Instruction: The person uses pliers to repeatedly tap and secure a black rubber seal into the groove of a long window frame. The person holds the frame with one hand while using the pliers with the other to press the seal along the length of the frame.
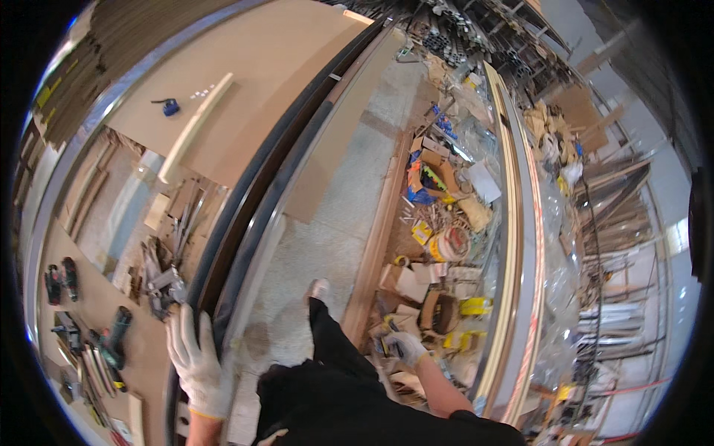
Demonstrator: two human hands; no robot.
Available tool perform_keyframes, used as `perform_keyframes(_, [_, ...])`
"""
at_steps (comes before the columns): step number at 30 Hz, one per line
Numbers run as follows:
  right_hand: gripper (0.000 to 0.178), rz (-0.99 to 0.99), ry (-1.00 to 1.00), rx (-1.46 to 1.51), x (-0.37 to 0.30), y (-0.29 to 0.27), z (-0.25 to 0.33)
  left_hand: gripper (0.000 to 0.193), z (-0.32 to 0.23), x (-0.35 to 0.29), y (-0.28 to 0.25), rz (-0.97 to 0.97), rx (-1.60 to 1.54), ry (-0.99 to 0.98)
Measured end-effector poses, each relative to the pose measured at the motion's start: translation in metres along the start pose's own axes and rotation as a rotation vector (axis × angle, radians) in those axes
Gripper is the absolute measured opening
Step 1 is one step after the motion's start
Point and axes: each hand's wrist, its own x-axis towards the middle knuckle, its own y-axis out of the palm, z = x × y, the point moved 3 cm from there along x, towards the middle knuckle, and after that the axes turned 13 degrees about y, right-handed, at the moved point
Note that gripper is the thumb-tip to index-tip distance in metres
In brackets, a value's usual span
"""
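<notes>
Black clothing: lower centre of the frame, nearest the camera.
Left hand: white-gloved, lower left; fingers extended, palm down against the dark padded rails, gripping nothing visible.
Rails: run from lower left to upper centre.
Right hand: white-gloved, lower centre, among clutter; fingers partly curled, grip cannot be told.
Cardboard box: open, just above the right hand.
</notes>
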Motion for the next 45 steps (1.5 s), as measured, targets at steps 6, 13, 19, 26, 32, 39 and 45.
perform_keyframes(6, [0.041,-0.100,-0.559,-0.747,-0.040,0.036,0.291,0.073,-0.038,0.178,0.039,-0.042,0.026,-0.126])
perform_keyframes(13, [0.041,0.121,-0.764,-1.120,-0.067,0.116,0.539,0.068,-0.055,0.308,0.069,-0.047,0.017,-0.083])
perform_keyframes(19, [0.045,0.035,-0.889,-1.828,-0.116,0.212,0.668,0.074,-0.067,0.364,0.082,0.025,-0.015,-0.221])
perform_keyframes(26, [0.044,0.423,-0.874,-2.203,-0.113,0.274,0.721,0.081,-0.081,0.390,0.086,0.056,-0.044,-0.347])
perform_keyframes(32, [0.046,0.538,-0.579,-2.481,-0.108,0.325,0.739,0.073,-0.085,0.422,0.090,0.118,-0.026,-0.389])
perform_keyframes(39, [0.050,0.708,-0.416,-2.624,-0.096,0.346,0.770,0.065,-0.086,0.453,0.089,0.109,-0.001,-0.395])
perform_keyframes(45, [0.050,1.030,-0.635,-2.630,-0.070,0.361,0.794,0.039,-0.092,0.468,0.098,-0.056,-0.028,-0.504])
